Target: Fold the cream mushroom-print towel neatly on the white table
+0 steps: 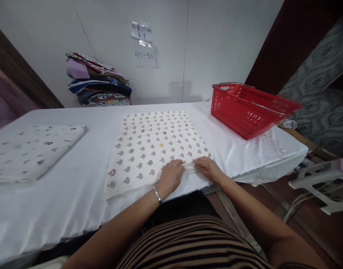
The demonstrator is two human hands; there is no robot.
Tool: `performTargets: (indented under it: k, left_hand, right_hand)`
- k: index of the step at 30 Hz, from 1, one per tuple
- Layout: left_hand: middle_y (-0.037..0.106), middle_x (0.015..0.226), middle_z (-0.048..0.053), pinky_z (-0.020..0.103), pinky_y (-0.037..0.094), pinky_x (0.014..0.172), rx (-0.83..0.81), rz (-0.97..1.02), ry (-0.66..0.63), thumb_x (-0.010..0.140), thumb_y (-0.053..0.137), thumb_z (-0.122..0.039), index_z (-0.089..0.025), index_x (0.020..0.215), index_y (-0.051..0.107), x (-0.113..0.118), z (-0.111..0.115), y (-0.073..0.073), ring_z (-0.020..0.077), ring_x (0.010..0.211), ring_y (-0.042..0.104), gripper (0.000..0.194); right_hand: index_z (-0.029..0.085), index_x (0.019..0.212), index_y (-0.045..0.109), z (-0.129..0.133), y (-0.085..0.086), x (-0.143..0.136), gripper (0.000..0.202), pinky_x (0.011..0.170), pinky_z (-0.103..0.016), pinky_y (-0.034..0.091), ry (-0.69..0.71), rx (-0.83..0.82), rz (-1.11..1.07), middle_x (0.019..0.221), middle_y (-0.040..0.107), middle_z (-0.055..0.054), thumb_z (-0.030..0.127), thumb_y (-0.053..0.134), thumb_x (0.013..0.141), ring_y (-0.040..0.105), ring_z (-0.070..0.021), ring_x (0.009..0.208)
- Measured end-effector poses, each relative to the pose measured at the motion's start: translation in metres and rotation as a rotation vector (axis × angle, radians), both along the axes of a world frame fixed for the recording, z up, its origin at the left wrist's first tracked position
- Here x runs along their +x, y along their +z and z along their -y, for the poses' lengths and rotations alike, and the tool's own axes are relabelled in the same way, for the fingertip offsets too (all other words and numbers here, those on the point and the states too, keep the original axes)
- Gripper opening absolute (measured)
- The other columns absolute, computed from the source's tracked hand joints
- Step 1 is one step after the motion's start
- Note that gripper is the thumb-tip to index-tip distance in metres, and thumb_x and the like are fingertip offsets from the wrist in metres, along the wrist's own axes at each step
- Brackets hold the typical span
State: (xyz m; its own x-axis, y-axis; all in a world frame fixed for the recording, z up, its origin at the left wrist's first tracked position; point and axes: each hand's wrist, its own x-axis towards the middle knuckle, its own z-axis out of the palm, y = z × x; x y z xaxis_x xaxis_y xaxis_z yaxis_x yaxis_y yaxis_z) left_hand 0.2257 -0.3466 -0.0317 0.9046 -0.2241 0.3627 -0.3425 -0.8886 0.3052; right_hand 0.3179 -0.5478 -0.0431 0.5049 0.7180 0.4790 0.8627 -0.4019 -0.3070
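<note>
A cream cloth (154,144) printed with grey and coloured mushroom shapes lies flat on the white-covered table (76,186), right in front of me. My left hand (171,175), with a silver bracelet on the wrist, and my right hand (209,169) sit side by side at the cloth's near right edge. Both pinch the layered edge of the cloth between fingers and thumb.
A red plastic basket (248,108) stands at the table's right end. A folded white patterned cloth (31,151) lies at the left. A pile of folded fabrics (97,80) leans on the back wall. A white stand (325,183) sits on the floor at right.
</note>
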Motion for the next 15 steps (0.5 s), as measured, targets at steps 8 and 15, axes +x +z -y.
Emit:
performTargets:
  k: [8,15]
  left_hand:
    - [0.058,0.108,0.009,0.037,0.042,0.083,0.19,0.101,-0.071,0.088,0.04,-0.009,-0.017,0.095,0.059,-0.004,0.001,0.002,0.0214,0.1,0.05,0.021]
    - [0.059,0.099,0.007,0.035,0.043,0.08,0.088,0.09,0.003,0.092,0.038,-0.018,-0.016,0.09,0.058,-0.002,0.002,0.0,0.0191,0.091,0.051,0.02]
  right_hand:
    - [0.022,0.101,0.067,0.004,-0.002,-0.003,0.021,0.078,-0.035,0.051,0.013,0.008,-0.022,0.094,0.068,-0.007,0.021,0.048,0.09,0.061,-0.0188,0.089]
    - [0.02,0.118,0.053,0.01,0.003,-0.017,0.035,0.098,-0.047,0.04,0.039,0.059,0.073,0.129,0.052,-0.012,0.014,0.05,0.084,0.045,-0.0235,0.121]
